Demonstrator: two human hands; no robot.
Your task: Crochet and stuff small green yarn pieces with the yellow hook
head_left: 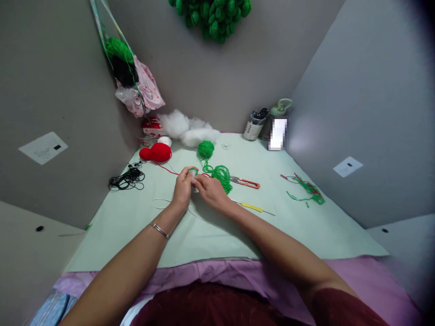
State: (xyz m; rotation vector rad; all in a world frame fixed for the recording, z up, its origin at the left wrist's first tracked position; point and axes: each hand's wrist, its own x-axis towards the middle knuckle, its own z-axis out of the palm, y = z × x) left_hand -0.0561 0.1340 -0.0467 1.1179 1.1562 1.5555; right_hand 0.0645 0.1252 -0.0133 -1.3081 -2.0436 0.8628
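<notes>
Left hand (183,186) over pale tabletop (210,242) (grey walls (217,81) around)

- Small held piece (193,171): green and whitish.
- Ball of yarn (205,149) and loose coils (222,177): the same bright green.
- Rounded piece (162,152): solid red, with a matching red strand (166,169).
- Fluffy stuffing (176,124): plain white.
- Snips (249,183): orange handles, greyish blades.
- Hook tool (251,207): yellow handle, silvery shaft.
- Tangled cord (127,177): black.
- Yarn scraps (312,192): green mixed with red.
- Tabletop (136,235): plain pale mint.
- Cloth at the front edge (238,276): pinkish purple.
- Hanging bag (147,83): pale pink with red dots.
- Hanging cluster (217,18): deep green throughout.
- Bottle lid (278,108): muted green.
- Bangle (159,230): silver.
- Sleeve (340,308): dark maroon.
- Back wall (204,77): plain grey.
</notes>
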